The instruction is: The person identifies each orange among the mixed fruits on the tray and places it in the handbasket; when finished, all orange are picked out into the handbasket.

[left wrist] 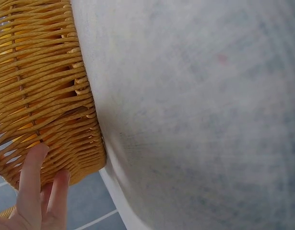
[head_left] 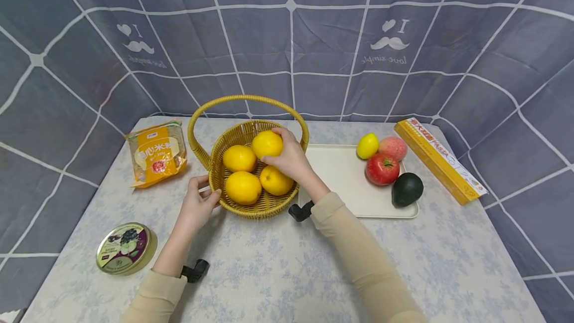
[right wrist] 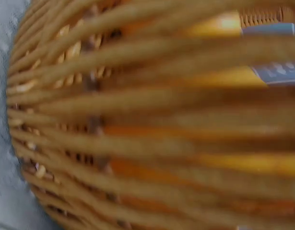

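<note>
A wicker basket (head_left: 257,212) with a tall handle stands on the table, several yellow lemons inside. My right hand (head_left: 293,158) reaches over its right rim and pinches the upper right lemon (head_left: 267,144) between thumb and fingers. Other lemons (head_left: 243,188) lie around it. At the basket's left side, my left hand (head_left: 199,203) grips the wall near the rim. The left wrist view shows the fingers (left wrist: 32,184) against the outer weave (left wrist: 51,96). In the right wrist view the basket weave (right wrist: 161,115) fills the frame, and my right hand is hidden.
Right of the basket, a white tray (head_left: 338,173) carries a small lemon (head_left: 367,145), a peach (head_left: 393,148), a red apple-like fruit (head_left: 382,169) and an avocado (head_left: 407,190). A pasta box (head_left: 439,161) lies beyond. Leftward are a grain bag (head_left: 158,155) and a round tin (head_left: 124,248).
</note>
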`<state>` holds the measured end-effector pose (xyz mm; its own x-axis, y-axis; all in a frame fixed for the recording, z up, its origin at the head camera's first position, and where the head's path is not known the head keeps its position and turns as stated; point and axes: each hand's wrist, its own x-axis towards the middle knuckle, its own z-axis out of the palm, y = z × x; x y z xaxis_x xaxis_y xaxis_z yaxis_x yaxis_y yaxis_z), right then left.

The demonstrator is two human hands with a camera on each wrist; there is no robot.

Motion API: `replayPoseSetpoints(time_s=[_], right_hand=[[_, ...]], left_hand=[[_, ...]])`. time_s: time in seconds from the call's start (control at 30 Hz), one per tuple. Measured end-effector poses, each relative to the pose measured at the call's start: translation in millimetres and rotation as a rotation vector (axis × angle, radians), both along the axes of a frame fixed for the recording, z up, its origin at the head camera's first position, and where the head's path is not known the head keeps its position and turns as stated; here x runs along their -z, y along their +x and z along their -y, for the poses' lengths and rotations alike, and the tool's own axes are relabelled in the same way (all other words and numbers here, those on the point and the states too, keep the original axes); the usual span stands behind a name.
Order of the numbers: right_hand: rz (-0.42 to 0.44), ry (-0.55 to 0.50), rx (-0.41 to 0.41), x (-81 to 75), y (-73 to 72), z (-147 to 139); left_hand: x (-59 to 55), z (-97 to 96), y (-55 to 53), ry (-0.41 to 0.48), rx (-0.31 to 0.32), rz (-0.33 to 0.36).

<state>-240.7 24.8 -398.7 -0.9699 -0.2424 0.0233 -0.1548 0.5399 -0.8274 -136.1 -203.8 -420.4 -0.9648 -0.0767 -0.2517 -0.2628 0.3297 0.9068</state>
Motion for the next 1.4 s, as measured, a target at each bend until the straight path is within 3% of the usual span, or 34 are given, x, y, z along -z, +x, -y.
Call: replayPoseSetpoints(time_s=[0.53, 1.07, 1.4], right_hand=[[0.037, 0.171, -0.069, 8.5, -0.1, 1], [-0.005, 0.183, -0.061, 13.6, 6.6, -1], [-0.067, 0.084, -0.036, 3.7, 28.0, -13]], left_hand=[[1.5, 0.1, 1.2, -0.010, -0.007, 0.001], [2.7, -0.3, 0.9, -0.017, -0.008, 0.008], [3.2, 4.1, 2.6, 0.012, 0.014, 0.007]])
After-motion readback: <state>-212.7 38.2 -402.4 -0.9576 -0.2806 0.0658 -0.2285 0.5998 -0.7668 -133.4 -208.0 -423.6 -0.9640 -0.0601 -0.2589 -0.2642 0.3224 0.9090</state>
